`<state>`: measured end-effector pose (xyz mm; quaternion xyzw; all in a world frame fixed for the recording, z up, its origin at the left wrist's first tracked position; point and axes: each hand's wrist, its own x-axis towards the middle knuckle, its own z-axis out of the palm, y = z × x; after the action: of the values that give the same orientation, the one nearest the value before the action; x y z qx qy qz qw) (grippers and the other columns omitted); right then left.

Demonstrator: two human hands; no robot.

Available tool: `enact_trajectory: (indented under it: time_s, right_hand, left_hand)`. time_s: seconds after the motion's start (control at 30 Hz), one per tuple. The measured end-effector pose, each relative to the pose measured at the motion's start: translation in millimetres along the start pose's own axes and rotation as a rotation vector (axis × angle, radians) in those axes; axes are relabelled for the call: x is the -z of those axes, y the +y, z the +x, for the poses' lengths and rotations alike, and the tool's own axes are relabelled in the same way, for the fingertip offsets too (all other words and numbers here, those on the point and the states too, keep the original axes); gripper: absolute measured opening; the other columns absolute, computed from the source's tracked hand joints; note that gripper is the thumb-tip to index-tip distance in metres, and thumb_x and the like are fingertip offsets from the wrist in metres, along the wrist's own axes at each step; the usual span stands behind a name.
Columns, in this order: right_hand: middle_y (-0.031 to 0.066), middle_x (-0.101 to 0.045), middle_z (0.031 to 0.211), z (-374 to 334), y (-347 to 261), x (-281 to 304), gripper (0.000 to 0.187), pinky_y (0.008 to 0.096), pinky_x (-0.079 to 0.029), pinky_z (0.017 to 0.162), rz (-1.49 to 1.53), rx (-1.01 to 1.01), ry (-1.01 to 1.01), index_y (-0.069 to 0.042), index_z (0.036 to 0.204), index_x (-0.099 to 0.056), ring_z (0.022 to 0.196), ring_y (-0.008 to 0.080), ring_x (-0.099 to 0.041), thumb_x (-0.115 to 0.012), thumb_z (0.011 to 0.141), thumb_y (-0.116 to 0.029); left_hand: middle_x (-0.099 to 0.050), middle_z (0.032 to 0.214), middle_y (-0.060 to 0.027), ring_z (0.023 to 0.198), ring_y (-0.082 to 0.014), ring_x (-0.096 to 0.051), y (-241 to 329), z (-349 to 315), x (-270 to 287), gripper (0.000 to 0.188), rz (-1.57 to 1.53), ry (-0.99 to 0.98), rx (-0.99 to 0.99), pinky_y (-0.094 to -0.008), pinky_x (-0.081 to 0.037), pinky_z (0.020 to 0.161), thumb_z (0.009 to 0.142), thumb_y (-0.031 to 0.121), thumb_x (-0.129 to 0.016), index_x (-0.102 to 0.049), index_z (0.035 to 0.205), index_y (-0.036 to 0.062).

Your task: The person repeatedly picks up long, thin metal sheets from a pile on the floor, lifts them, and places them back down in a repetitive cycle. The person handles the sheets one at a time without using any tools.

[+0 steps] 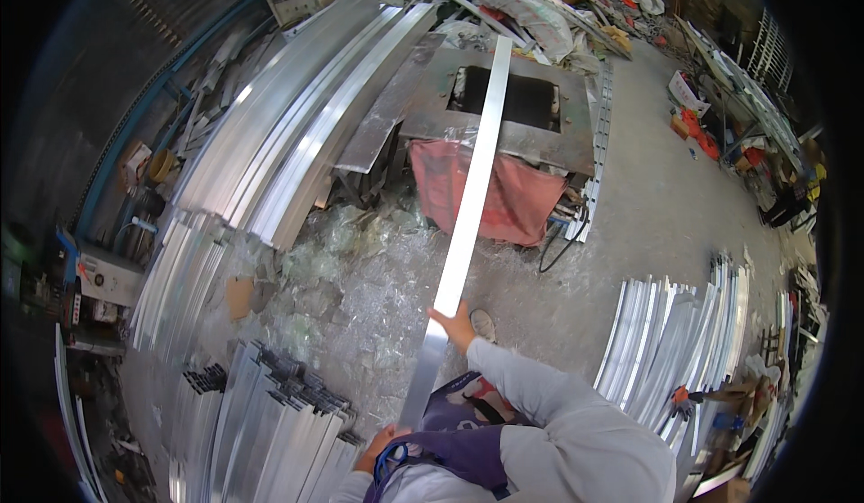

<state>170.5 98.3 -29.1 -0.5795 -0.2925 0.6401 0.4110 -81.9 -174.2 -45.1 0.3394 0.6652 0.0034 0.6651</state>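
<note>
A long, flat, silvery metal bar (468, 206) runs away from my body, its far end over a metal-topped table (430, 116) with a dark rectangular opening. My right hand (457, 325) grips the bar by its edges partway along, thumb and fingers on opposite sides. Close to my waist, my left hand (378, 444) holds the near end, with its fingers partly hidden. A red cloth (504, 206) hangs from the table's near side, below the bar.
Long metal profiles (297, 116) lie stacked at the far left. Bundles of profiles stand at the near left (270, 422) and right (666, 341). Crumpled clear plastic film (315, 287) covers the floor ahead. A black cable (560, 253) lies beside the table.
</note>
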Motion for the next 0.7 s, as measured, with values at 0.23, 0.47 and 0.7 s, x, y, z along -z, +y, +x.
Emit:
enact_trajectory:
  time_s: [0.23, 0.47, 0.7]
  right_hand:
    - [0.0079, -0.058, 0.119, -115, 57, -7, 0.060, 0.0399, -0.050, 0.093, 0.415, -0.208, -0.303, -0.003, 0.136, -0.039, 0.108, 0.0225, -0.059, -0.072, 0.087, -0.016]
    - [0.0094, -0.063, 0.117, -67, -24, 23, 0.037, 0.0402, -0.051, 0.096, 0.718, -0.272, -0.506, -0.003, 0.127, -0.052, 0.107, 0.0208, -0.063, -0.059, 0.096, -0.022]
    - [0.0095, -0.062, 0.112, 60, -116, 53, 0.042, 0.0375, -0.054, 0.084, 0.596, 0.072, -0.205, -0.006, 0.126, -0.048, 0.100, 0.0200, -0.062, -0.055, 0.098, -0.037]
  left_hand:
    - [-0.066, 0.116, -0.0112, 0.102, -0.0209, -0.063, -105, -75, 19, 0.065, -0.185, -0.082, 0.091, -0.0325, -0.050, 0.089, 0.095, 0.056, -0.043, -0.059, 0.127, 0.0013]
    - [-0.066, 0.117, -0.0128, 0.099, -0.0246, -0.066, 135, -50, 16, 0.071, -0.616, -0.210, 0.056, -0.0340, -0.052, 0.086, 0.101, 0.059, -0.027, -0.056, 0.131, 0.0016]
    - [-0.069, 0.096, -0.0113, 0.080, -0.0201, -0.066, 278, 58, 18, 0.062, -0.466, 0.029, -0.308, -0.0318, -0.053, 0.070, 0.103, 0.053, -0.032, -0.060, 0.124, 0.0018]
